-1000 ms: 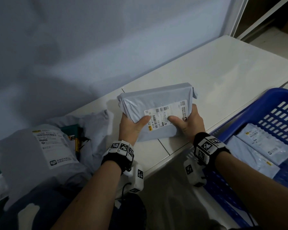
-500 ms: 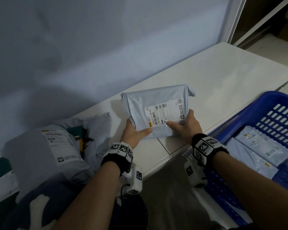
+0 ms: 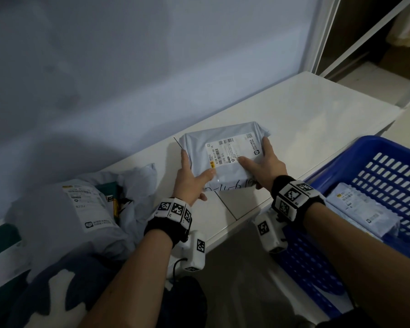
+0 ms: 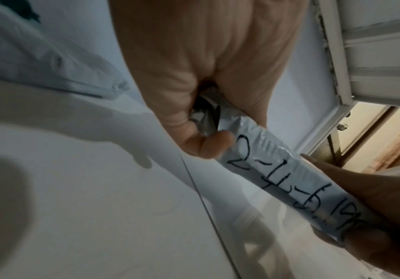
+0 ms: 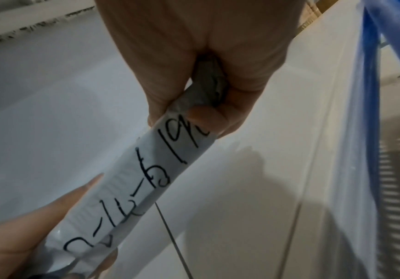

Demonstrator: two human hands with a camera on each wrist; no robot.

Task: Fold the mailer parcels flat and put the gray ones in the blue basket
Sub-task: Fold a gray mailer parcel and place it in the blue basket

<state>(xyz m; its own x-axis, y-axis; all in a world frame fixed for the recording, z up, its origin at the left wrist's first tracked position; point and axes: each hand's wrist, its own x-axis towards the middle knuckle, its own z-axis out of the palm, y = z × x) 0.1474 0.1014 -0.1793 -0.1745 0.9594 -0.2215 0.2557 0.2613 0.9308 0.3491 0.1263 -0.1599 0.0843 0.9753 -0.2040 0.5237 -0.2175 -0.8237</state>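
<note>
Hands, my left hand (image 3: 191, 177) and right hand (image 3: 262, 165), pinch the soft, slippery, light gray plastic mailer parcel (image 3: 225, 152) by both side edges, which I think grips best.

A white tabletop (image 3: 305, 119) carries a heap of crumpled gray plastic mailer bags (image 3: 81, 209) at its left near edge.

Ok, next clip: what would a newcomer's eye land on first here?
The gray parcel at the centre of the white table, gripped at its two sides by the left hand and right hand, with black handwriting along its near edge. Next, the blue basket on the right, already holding parcels, and the heap of mailers on the left.
</note>
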